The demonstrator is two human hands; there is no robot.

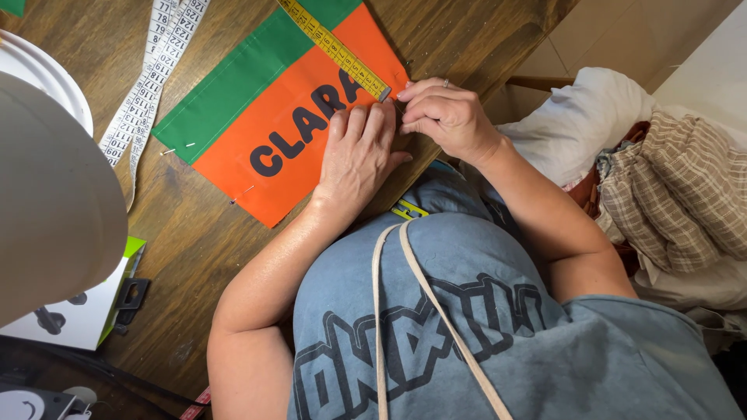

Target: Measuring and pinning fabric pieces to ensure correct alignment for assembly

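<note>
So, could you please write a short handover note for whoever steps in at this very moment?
Left hand: flat on the orange and green fabric panel, pinning it to the wooden table.
Right hand: fingers pinched at the panel's corner, at the end of the yellow measuring tape lying across it.
Done: pins sit along the panel's left edge.
Left: the corner under the fingers. A white measuring tape lies spare nearby.

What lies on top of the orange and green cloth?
On the orange and green cloth: a yellow tape measure, black letters, the left hand pressing flat, and the right hand at the tape's end. Cloth beneath both hands is hidden.
</note>
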